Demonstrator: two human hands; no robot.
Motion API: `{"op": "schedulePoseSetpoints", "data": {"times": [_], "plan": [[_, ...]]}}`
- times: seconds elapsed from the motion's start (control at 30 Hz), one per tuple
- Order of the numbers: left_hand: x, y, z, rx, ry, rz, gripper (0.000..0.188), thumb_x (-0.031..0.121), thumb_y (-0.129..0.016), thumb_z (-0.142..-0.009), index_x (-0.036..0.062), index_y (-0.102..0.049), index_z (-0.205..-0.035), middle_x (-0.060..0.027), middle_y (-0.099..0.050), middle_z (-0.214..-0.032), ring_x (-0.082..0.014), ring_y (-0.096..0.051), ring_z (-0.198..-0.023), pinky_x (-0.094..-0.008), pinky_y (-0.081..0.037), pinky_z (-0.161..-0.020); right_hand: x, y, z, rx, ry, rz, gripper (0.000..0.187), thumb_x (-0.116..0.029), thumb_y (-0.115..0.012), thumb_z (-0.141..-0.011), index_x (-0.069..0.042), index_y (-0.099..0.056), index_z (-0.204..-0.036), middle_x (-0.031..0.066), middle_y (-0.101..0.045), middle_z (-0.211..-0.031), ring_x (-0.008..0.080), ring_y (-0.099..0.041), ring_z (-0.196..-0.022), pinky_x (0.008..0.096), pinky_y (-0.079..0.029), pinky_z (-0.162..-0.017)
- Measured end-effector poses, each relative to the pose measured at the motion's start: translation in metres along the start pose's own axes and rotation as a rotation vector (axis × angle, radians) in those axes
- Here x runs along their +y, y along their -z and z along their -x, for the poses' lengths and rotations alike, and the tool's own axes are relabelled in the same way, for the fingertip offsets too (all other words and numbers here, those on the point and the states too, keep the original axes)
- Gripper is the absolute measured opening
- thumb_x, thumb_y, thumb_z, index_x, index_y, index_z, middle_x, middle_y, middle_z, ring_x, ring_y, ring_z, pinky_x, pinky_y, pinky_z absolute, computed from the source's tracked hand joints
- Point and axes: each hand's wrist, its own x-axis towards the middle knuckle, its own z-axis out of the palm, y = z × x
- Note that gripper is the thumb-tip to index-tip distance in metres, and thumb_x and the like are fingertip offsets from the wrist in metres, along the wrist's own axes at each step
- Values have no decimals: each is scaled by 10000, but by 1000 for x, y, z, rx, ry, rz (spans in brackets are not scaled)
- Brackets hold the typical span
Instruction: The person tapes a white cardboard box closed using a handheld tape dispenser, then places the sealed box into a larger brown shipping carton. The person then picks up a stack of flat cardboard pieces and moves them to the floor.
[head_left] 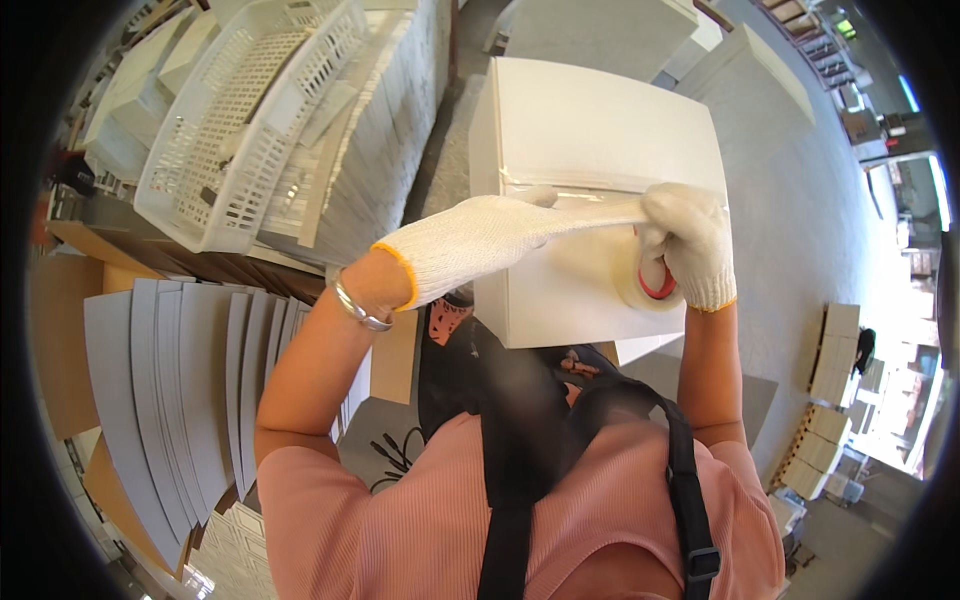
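Over the white box (605,120), a tape strip (598,215) runs left from the right hand (692,238), holding the tape roll (633,286), to the left hand (485,235); left grip unclear.

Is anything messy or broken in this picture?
Nothing looks clearly broken or spilled. The thin black cord-like strands, seen beside the person's pink ribbed shirt, look loosely tangled, so a bit untidy. The flat grey-white boards at left look unevenly spread, though the fisheye view may exaggerate that.

Gray floor (785,230), loaded pallets (834,350), bright light (908,415) at right
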Motion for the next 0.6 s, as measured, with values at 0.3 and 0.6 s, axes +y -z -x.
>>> {"op": "schedulePoseSetpoints", "data": {"times": [0.3,0.6], "plan": [[5,-35,-47,570,195,178,479,282,-571,-995,100,-569,-1439,-263,-657,-1280,-242,-642,-1174,-282,-455,-999,13,-53,-4,-213,257,311,500,-471,-642,-966,21,-688,-1041,119,-690,-887,162,-653,-758,327,-514,-696],[9,-35,-51,198,-106,-353,516,355,-514,-1006,93,-502,-1450,-253,-532,-1421,-417,-594,-1218,-387,-482,-1037,8,-40,-20,-75,7,331,541,-535,-630,-944,-6,-719,-873,125,-666,-706,234,-669,-685,367,-514,-657]]}}
